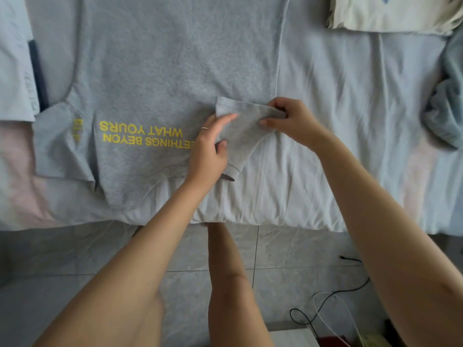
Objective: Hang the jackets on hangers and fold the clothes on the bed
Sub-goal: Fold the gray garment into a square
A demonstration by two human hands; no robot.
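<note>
Bare forearms reach from the bottom edge over the tiled floor (50, 259), where two cables (325, 301), one black and one white, trail at the right.

On the bed (338, 121), from the left:

- One pale blue garment (12, 58) lies at the edge.
- One grey T-shirt (162, 71) with yellow lettering is spread flat, collar toward the person. Its other sleeve (60, 146) lies flat and is not yet turned in.
- The left hand (208, 146), wearing a ring, rests with nearly straight fingers on the sleeve (240, 131), pressing it down.
- The right hand (290, 121) pinches that sleeve's far edge with curled fingers and draws it over the shirt body.
- One folded cream cloth (388, 13) sits at the top right.
- One crumpled blue-grey garment (448, 103) lies at the far right.

No hangers or jackets show.

The shirt looks like light, soft knit with no stiffness, so it will probably sag and wrinkle when lifted. It seems best taken at seams and hems, such as the sleeve edge, shoulder or bottom hem. One hand should pin the fold line while the other carries the cloth across. It looks neither slippery nor fragile.
</note>
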